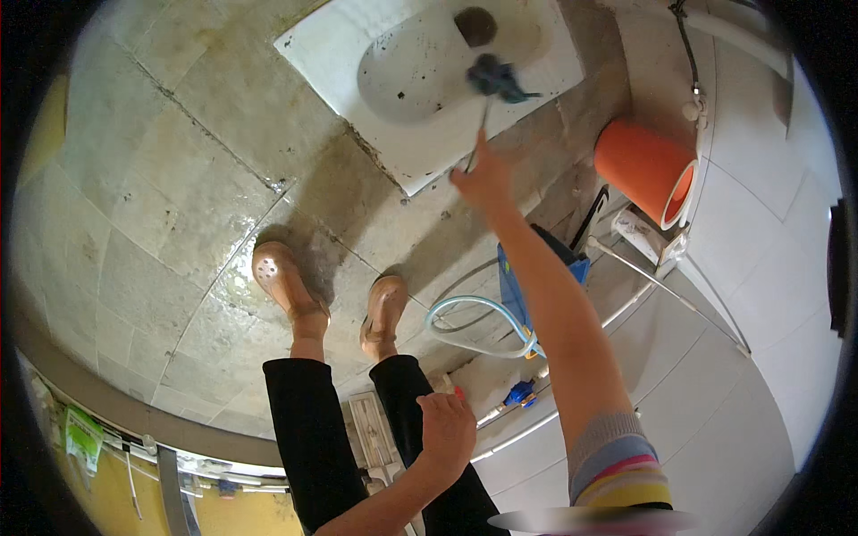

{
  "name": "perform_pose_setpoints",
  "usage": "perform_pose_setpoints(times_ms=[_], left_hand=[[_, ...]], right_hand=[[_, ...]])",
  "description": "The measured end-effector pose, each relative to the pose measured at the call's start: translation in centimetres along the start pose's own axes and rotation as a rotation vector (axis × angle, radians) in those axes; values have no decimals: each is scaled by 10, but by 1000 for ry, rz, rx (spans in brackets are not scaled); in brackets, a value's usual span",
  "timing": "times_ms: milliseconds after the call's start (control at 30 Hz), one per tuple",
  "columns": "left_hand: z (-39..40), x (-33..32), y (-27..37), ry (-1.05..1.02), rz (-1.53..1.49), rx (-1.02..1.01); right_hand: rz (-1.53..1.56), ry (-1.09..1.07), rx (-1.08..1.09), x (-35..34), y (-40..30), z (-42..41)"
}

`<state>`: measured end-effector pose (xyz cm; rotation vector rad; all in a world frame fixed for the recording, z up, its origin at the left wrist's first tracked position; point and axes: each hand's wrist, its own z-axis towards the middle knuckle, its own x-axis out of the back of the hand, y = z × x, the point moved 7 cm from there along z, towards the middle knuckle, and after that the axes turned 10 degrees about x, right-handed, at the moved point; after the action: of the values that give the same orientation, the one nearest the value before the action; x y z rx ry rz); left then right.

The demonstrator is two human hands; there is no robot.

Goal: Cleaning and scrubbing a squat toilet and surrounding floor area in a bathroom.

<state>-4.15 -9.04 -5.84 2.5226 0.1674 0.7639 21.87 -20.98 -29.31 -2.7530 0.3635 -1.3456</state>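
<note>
My right hand (486,175) is closed around the thin handle of an implement with a blurred dark, ragged head (495,77), perhaps a cloth or brush. That head is over the right side of a white ceramic squat toilet (429,161) set in the floor. Dark specks mark the toilet bowl (402,80), which has a dark drain hole (476,27) at its top. My left hand (448,432) is bent in front of my black-trousered leg, its fingers curled; whether anything lies inside them is hidden.
An orange bucket (640,167) lies tilted by the right wall. A blue dustpan-like object (513,288), a coiled hose (462,301) and a blue pipe fitting (521,394) are near my right arm. Stone floor tiles (154,221) look wet near my brown clogs (271,268).
</note>
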Motion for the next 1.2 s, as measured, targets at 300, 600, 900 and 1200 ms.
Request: perform_pose_setpoints(times_ms=[300, 600, 900, 1200], left_hand=[[5, 3, -1, -112, -173, 36], [16, 35, -9, 71, -234, 70], [21, 53, -31, -21, -313, 123], [22, 69, -35, 40, -363, 182]], right_hand=[[470, -631, -93, -21, -101, -9], [-490, -295, 291, 6, 2, 136], [-522, -928, 160, -6, -139, 74], [-587, -791, 240, -15, -109, 80]])
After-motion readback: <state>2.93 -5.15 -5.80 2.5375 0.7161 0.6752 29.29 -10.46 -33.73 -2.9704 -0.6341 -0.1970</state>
